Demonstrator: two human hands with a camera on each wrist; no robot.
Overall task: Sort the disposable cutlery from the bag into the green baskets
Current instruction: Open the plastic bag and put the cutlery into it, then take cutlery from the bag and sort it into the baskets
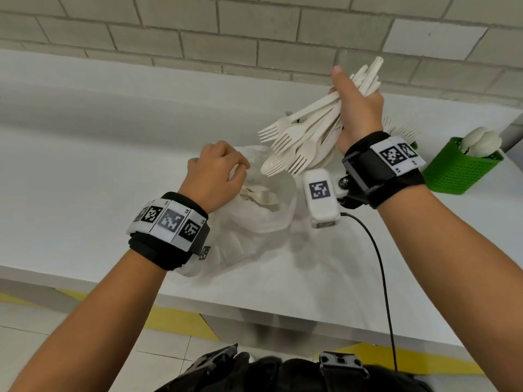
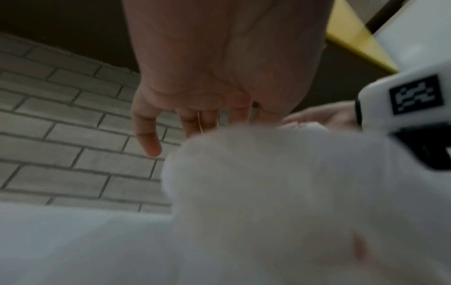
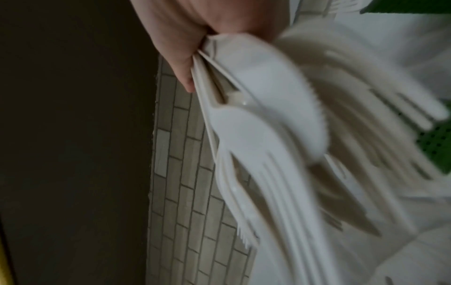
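Fingers [image 1: 336, 77] of the right hand [image 1: 358, 108] clamp a cutlery bundle [image 1: 294, 140]; left hand [image 1: 215, 171] fingers pinch the bag [image 1: 254, 213] on the tabletop [image 1: 85, 165], left of a green basket [image 1: 461, 171].

matt cream plastic cutlery [image 1: 300, 137]; thin translucent plastic bag [image 1: 254, 219]; perforated green plastic basket [image 1: 461, 171].

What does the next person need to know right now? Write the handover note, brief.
Right hand: grips a mixed bundle of forks, spoons and knives, held above the bag.
Left hand: fingers curled at the mouth of the clear bag on the white counter, pinching cutlery or plastic there; I cannot tell which.
Done: spoons stand in the green basket at right; fork tines show behind it.
Left: sort the bundle into the baskets, then empty the bag, which holds more pieces.
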